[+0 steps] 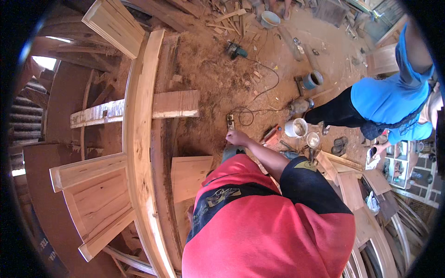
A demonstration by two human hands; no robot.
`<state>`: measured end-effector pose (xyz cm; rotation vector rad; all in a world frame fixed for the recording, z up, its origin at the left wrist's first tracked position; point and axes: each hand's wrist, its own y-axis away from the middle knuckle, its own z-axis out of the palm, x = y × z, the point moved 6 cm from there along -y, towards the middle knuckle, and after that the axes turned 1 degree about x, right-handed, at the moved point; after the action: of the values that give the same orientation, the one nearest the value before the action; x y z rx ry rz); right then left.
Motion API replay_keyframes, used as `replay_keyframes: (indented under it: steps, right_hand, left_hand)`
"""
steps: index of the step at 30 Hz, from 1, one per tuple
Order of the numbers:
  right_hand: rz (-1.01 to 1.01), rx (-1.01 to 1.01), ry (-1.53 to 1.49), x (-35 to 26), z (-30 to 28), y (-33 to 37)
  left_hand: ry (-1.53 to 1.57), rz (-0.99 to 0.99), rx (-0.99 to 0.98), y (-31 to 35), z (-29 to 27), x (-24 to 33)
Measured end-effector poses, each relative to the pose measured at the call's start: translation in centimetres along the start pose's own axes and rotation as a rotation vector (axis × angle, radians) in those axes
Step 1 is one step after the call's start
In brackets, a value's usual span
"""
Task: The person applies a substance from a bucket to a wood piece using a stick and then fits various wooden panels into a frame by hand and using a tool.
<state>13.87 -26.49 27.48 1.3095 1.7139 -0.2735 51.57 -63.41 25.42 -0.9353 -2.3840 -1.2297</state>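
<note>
My right arm reaches forward across my red and black shirt. My right hand (pixel 237 137) is closed near my knees, its fingers curled. Just beyond it is a small dark and pale tool end (pixel 230 121), with a looped black cord (pixel 244 116) beside it. Whether my fingers grip that tool cannot be made out. My left hand is hidden behind my body. Left of me, a long pale wooden plank (pixel 141 120) lies across a rough wooden beam (pixel 178 104). A panelled wooden piece (pixel 99 194) adjoins the plank's left side.
A green power tool (pixel 236 50) lies on the sawdust-covered floor. White buckets (pixel 295 128), a blue pot (pixel 313 79) and an orange tool (pixel 271 135) stand to my right. A person in a blue shirt (pixel 387 99) is at the far right. Wooden panels (pixel 366 227) stack behind.
</note>
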Motion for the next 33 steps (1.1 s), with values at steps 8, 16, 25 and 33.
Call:
replay_keyframes:
  steps: [8,16,25,33]
  right_hand:
    - [0.315,0.053,0.104,9.2,0.9,5.6]
    - [0.382,-0.004,0.167,10.5,2.2,5.5]
    - [0.316,-0.002,0.101,8.2,0.6,4.3]
    - [0.307,-0.041,0.14,9.4,0.5,4.2]
  left_hand:
    - [0.102,0.145,0.118,-1.4,-3.0,5.3]
    - [0.098,0.152,0.019,-2.3,-1.6,4.2]
    - [0.04,0.053,-0.007,-0.2,-0.5,2.4]
    - [0.039,0.045,-0.031,-0.7,0.2,3.3]
